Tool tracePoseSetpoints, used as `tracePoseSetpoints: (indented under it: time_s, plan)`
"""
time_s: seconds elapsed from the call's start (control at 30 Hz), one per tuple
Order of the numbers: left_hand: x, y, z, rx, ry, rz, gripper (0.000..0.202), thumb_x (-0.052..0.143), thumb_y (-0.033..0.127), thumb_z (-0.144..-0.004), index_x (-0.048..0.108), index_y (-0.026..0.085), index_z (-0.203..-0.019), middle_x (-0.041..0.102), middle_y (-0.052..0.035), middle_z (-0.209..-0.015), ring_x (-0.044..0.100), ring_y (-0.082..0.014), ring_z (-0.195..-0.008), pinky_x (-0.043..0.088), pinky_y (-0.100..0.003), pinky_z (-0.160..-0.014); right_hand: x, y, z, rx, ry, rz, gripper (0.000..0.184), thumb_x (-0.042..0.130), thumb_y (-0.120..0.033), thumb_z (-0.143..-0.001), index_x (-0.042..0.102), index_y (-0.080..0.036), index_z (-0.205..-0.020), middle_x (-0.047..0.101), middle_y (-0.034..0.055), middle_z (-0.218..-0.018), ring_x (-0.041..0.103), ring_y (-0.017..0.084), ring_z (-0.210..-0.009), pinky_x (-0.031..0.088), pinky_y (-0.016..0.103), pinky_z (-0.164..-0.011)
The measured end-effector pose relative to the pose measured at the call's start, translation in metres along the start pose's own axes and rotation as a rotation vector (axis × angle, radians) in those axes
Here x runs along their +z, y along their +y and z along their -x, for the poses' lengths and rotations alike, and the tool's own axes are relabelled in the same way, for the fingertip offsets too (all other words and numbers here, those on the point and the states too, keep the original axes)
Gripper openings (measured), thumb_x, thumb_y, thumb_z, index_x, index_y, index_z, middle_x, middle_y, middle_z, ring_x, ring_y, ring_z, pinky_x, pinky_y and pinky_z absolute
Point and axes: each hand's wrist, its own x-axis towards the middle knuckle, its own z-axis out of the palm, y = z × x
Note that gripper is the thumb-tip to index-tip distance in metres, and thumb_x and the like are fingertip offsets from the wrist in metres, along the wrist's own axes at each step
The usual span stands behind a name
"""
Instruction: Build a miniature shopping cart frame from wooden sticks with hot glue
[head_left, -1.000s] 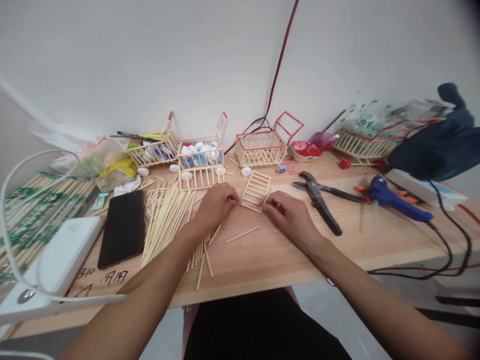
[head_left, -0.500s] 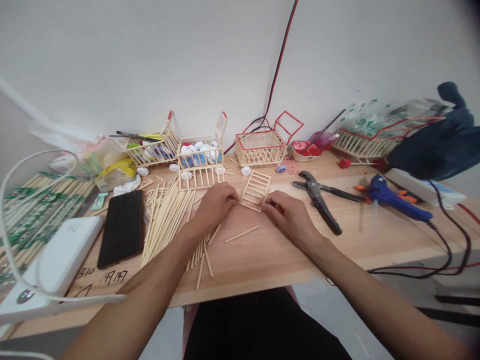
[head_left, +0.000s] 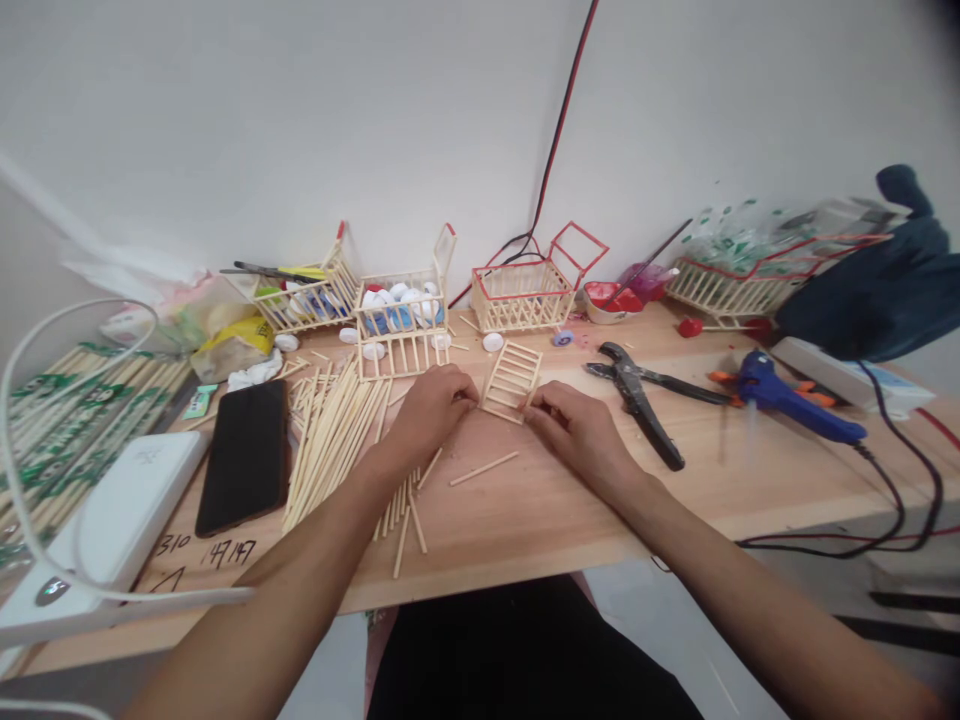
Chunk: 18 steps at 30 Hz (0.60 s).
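Note:
A small ladder-like frame of wooden sticks (head_left: 511, 380) stands tilted on the wooden table between my hands. My right hand (head_left: 576, 425) pinches its lower right corner between thumb and fingers. My left hand (head_left: 435, 405) is closed, fingertips right beside the frame's lower left corner; whether they grip it or another small piece is hidden. One loose stick (head_left: 484, 469) lies just in front of the frame. Short cut sticks (head_left: 397, 510) lie partly under my left forearm, and a pile of longer sticks (head_left: 330, 440) is to its left.
Miniature stick carts stand along the wall, one with bottle caps (head_left: 401, 305), one red-rimmed (head_left: 521, 285). Cutting pliers (head_left: 637, 400) and a blue glue gun (head_left: 795, 400) lie right. A phone (head_left: 244, 455), white power bank (head_left: 127, 510) and packed sticks (head_left: 90, 420) are left; red paint (head_left: 613, 300) is behind.

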Motion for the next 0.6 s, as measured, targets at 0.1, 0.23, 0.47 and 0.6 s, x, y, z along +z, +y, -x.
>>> tracePoseSetpoints:
  time_s: [0.1,0.23,0.47,0.6]
  plan:
    - [-0.0003,-0.0001,0.0,0.0,-0.003,0.002,0.016,0.056,0.004,-0.078,0.065,0.016,-0.072,0.065,-0.0027,-0.079,0.058,-0.0162,-0.08,0.044,-0.03,-0.078,-0.0002,0.0002,0.0005,0.0,-0.002,0.004,0.011,0.054,-0.024,-0.089,0.059,-0.021,-0.079,0.057,0.0005,-0.072,0.05,0.015,-0.068,0.036,0.027,-0.062]
    - [-0.0006,0.0,-0.0005,-0.004,-0.007,0.0,0.016,0.056,0.004,-0.077,0.065,0.016,-0.072,0.065,-0.0026,-0.079,0.058,-0.0162,-0.08,0.044,-0.029,-0.077,-0.0008,0.0002,0.0003,0.001,-0.012,0.007,0.011,0.055,-0.023,-0.088,0.059,-0.021,-0.078,0.056,0.0002,-0.072,0.05,0.015,-0.067,0.036,0.027,-0.062]
    - [0.0007,-0.0017,-0.0005,-0.017,-0.005,-0.004,0.015,0.058,0.005,-0.077,0.067,0.017,-0.074,0.065,-0.0027,-0.081,0.058,-0.0166,-0.082,0.044,-0.03,-0.078,-0.0012,-0.0006,-0.0004,0.012,-0.009,0.0,0.012,0.054,-0.022,-0.088,0.058,-0.02,-0.077,0.056,0.0002,-0.071,0.049,0.015,-0.067,0.036,0.027,-0.061]
    - [0.0008,-0.002,-0.0004,-0.018,-0.004,-0.008,0.015,0.058,0.005,-0.077,0.066,0.017,-0.074,0.065,-0.0029,-0.081,0.058,-0.0167,-0.082,0.044,-0.03,-0.078,-0.0006,0.0,0.0005,0.012,-0.009,-0.012,0.01,0.055,-0.022,-0.088,0.06,-0.02,-0.079,0.056,0.0001,-0.071,0.05,0.015,-0.067,0.036,0.026,-0.062]
